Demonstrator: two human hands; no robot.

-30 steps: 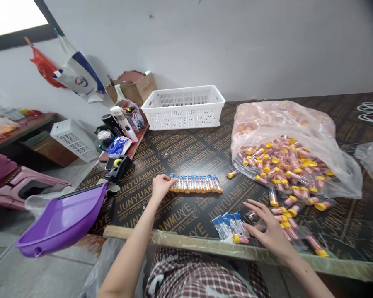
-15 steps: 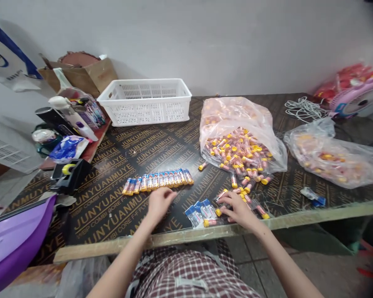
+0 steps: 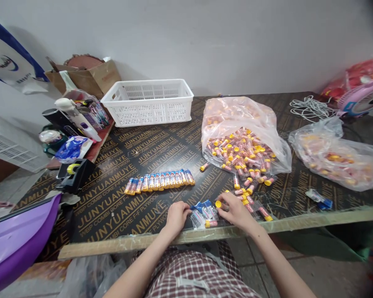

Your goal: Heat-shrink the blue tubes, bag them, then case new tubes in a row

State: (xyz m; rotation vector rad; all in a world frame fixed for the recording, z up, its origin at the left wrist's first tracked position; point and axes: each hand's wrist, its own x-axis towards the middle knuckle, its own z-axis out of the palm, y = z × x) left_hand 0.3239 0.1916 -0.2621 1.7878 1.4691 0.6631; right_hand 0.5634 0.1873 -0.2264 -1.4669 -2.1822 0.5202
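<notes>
My left hand [image 3: 177, 217] pinches the near-left edge of some small clear packets with blue tops [image 3: 207, 210], lying by the table's front edge. Held in the fingers of my right hand [image 3: 238, 212] is a small yellow-capped tube [image 3: 218, 204], its cap toward the packets; most of its body is hidden. Just below the packets lies another pink tube [image 3: 211, 223]. Beyond my left hand, several filled blue-topped packets [image 3: 162, 180] lie side by side in a row. Loose yellow-capped tubes [image 3: 248, 182] are scattered beyond and right of my right hand.
An open plastic bag [image 3: 236, 108] spills tubes onto the dark printed table. Another bag [image 3: 345, 155] lies to its right, near a white cord [image 3: 309, 108] and pink fan [image 3: 363, 97]. A white basket [image 3: 149, 111] stands at the back; a tape dispenser [image 3: 76, 176] sits left.
My left hand has moved right, from near the filled row to the blue-topped packets. My right hand has lifted a yellow-capped tube from the loose ones and shifted slightly left.
</notes>
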